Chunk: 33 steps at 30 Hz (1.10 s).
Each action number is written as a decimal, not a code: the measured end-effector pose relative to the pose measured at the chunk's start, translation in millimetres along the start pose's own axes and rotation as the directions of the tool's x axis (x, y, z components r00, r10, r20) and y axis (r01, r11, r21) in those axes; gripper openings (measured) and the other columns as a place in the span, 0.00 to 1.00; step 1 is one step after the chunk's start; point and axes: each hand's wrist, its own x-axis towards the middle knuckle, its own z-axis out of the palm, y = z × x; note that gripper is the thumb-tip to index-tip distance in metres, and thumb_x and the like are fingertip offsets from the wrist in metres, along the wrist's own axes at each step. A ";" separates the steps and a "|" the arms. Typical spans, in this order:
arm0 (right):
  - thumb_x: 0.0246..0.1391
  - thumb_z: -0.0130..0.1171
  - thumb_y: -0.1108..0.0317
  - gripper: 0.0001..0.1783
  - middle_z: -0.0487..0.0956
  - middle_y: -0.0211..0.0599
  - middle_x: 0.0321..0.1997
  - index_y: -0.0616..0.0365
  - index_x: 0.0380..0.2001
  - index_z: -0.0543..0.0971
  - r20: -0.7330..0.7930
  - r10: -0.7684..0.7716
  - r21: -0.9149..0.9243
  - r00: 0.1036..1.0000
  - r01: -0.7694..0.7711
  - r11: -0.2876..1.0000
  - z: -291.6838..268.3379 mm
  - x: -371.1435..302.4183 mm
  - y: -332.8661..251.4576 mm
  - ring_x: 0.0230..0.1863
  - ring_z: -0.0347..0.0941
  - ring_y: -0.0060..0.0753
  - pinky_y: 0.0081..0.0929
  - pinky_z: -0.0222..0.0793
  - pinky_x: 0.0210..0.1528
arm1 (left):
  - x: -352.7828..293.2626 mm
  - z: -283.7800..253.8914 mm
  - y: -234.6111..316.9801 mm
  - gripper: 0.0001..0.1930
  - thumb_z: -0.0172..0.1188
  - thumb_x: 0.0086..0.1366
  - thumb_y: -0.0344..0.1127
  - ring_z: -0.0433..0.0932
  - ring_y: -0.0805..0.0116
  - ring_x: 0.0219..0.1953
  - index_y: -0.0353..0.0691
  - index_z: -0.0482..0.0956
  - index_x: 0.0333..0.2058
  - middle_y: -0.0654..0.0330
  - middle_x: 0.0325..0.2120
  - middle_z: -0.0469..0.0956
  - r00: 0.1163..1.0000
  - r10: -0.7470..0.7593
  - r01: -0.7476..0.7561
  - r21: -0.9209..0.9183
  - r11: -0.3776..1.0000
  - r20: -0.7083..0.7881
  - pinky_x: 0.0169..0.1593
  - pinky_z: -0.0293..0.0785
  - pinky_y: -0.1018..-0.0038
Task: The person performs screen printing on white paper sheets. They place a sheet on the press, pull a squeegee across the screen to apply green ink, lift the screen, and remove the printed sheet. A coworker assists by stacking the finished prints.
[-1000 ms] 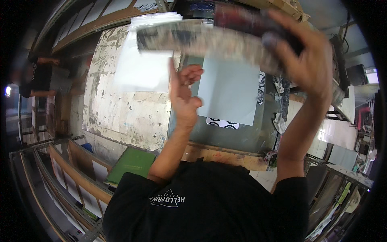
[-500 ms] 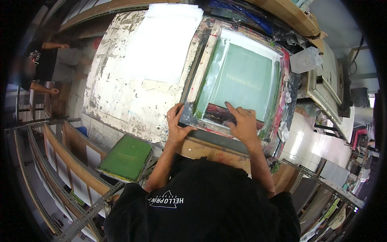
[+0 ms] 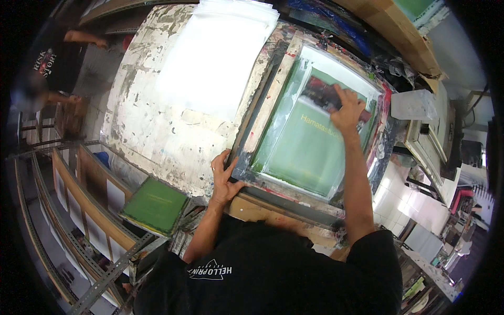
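Observation:
A screen-printing frame [image 3: 268, 102] with a green mesh lies flat before me, its wooden border stained with ink. My right hand [image 3: 347, 111] grips a dark, ink-stained squeegee [image 3: 321, 95] on the far part of the mesh, fingers wrapped over its right portion. Motion blurs the squeegee, and my hand covers part of it. My left hand [image 3: 226, 178] cups the frame's near left corner, the thumb apart from the fingers on either side of it. Pale lettering shows in the mesh between the squeegee and the near edge.
Left of the frame, white sheets [image 3: 218, 60] lie stacked on a paint-chipped tabletop [image 3: 139, 84]. A second green screen [image 3: 155, 206] rests near a rack of wooden frames [image 3: 97, 197]. A translucent plastic container [image 3: 413, 106] stands right. Another person [image 3: 63, 65] is at far left.
My right hand has pushed the squeegee from the mesh's near end to its far end. My left hand stays at the frame's corner. The whole view has shifted slightly.

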 end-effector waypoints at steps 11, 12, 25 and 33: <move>0.38 0.73 0.67 0.40 0.80 0.37 0.60 0.39 0.61 0.79 0.002 -0.052 0.034 0.999 0.052 0.998 12.4 114.3 79.2 0.59 0.74 0.44 0.45 0.58 0.60 | -3.5 -0.3 -1.5 0.46 0.78 0.38 0.43 0.65 0.43 0.63 0.37 0.76 0.60 0.42 0.61 0.68 1.000 -0.013 0.013 -0.056 0.998 0.003 0.65 0.60 0.53; 0.40 0.73 0.68 0.39 0.81 0.38 0.59 0.39 0.61 0.79 0.018 -0.053 0.098 0.998 0.051 0.994 9.3 119.5 78.7 0.58 0.75 0.43 0.45 0.60 0.59 | -1.6 -1.7 -0.2 0.46 0.78 0.39 0.43 0.66 0.44 0.62 0.37 0.76 0.60 0.43 0.60 0.70 1.000 0.016 -0.016 -0.052 0.999 0.002 0.64 0.60 0.54; 0.47 0.64 0.71 0.29 0.79 0.35 0.30 0.36 0.56 0.81 -0.017 -0.093 0.052 0.995 0.094 0.994 -48.7 -31.5 -25.0 0.34 0.78 0.43 0.44 0.70 0.36 | -4.2 -2.0 10.8 0.46 0.81 0.44 0.43 0.70 0.51 0.55 0.30 0.72 0.61 0.49 0.50 0.76 1.000 -0.008 0.002 -0.202 0.979 -0.028 0.61 0.60 0.59; 0.44 0.67 0.65 0.30 0.73 0.34 0.27 0.40 0.56 0.81 0.167 -0.072 0.170 0.983 0.043 0.984 -208.0 -136.6 -149.3 0.29 0.74 0.41 0.40 0.66 0.32 | 30.3 -21.4 72.5 0.42 0.80 0.47 0.41 0.69 0.55 0.55 0.23 0.74 0.58 0.49 0.51 0.75 0.961 0.008 -0.115 -0.374 0.920 -0.277 0.61 0.64 0.61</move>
